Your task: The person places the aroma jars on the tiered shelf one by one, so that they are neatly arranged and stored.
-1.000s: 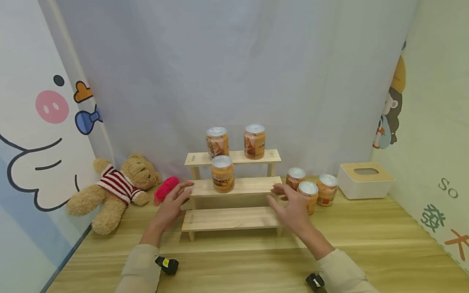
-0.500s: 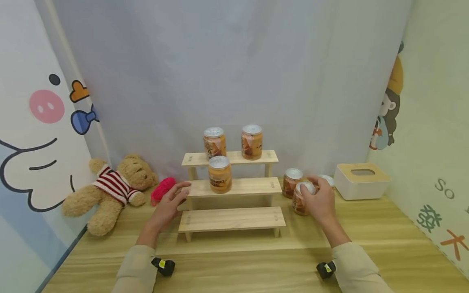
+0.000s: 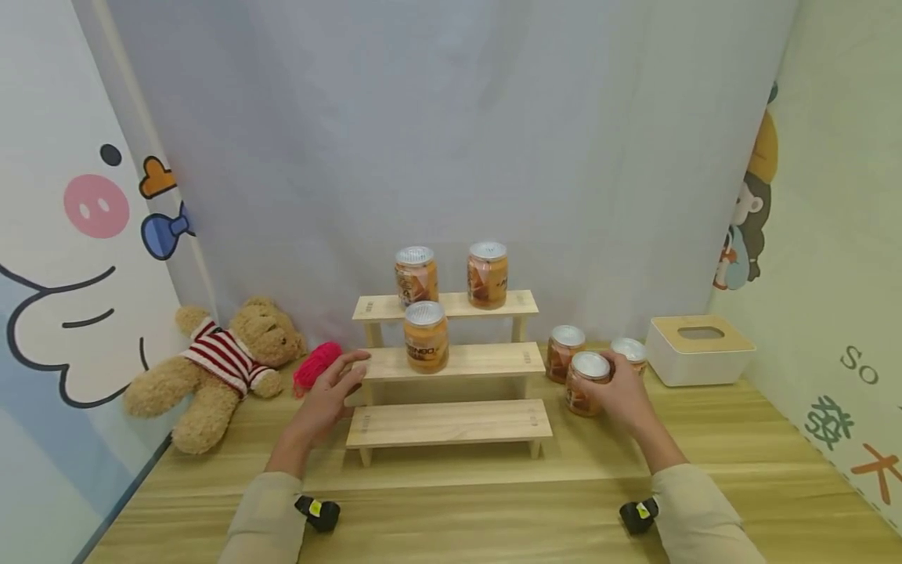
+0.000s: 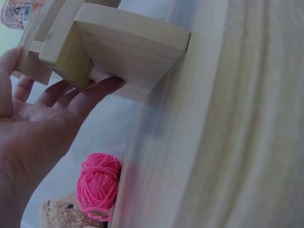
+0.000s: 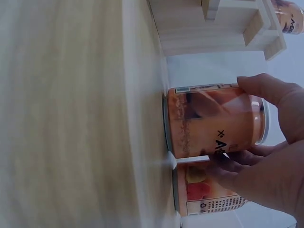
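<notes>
Head view: the left hand (image 3: 326, 399), spread loosely, touches the wooden rack (image 3: 451, 423) with three upright cans (image 3: 426, 348) aboard, and here's the right hand (image 3: 625, 395), gripping the front can (image 3: 581, 398) beside two others (image 3: 565, 364) on the table (image 3: 465, 521)!

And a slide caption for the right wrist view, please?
Right hand gripping one can, a second can alongside, wooden stand nearby.

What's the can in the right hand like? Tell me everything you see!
The can is round and shiny orange, with a silver, metal-looking lid on top. Its side has pictures and dark lettering. It appears to stand upright on the wooden table, to the right of the stepped shelf. The right hand holds it, thumb on one side and fingers on the other.
</notes>
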Tool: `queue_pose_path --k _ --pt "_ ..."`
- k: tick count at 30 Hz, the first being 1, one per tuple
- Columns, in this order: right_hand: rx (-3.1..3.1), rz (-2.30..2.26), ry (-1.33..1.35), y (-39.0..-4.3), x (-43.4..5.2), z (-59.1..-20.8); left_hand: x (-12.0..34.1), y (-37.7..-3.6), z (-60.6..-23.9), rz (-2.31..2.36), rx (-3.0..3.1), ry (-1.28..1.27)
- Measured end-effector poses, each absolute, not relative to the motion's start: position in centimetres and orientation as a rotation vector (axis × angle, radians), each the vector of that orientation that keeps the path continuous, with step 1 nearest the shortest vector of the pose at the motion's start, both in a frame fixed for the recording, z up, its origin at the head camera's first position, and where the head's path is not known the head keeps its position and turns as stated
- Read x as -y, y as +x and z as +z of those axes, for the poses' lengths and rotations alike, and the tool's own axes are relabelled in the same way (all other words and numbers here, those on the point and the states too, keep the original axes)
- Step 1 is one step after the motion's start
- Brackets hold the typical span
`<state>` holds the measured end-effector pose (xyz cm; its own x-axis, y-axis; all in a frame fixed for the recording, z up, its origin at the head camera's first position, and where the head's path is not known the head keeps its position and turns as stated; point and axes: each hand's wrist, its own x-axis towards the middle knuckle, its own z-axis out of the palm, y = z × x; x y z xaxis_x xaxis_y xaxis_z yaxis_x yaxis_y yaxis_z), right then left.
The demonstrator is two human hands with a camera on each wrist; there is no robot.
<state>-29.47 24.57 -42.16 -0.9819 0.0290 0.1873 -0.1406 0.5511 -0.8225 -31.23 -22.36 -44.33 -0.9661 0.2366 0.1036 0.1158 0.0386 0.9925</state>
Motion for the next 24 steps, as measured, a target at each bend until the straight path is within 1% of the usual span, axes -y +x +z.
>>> queue_pose_path --k 14,19,24 --pt "2.597 1.539 0.201 -29.62 -25.16 -42.93 22.37 -31.15 -44.27 2.081 -2.196 0.38" --pt "2.614 1.604 0.205 -29.58 -25.39 -43.02 22.28 -31.22 -44.33 2.09 -2.189 0.374" --pt "2.651 1.57 0.188 -29.62 -25.43 -43.03 22.3 -31.23 -44.33 2.092 -2.187 0.373"
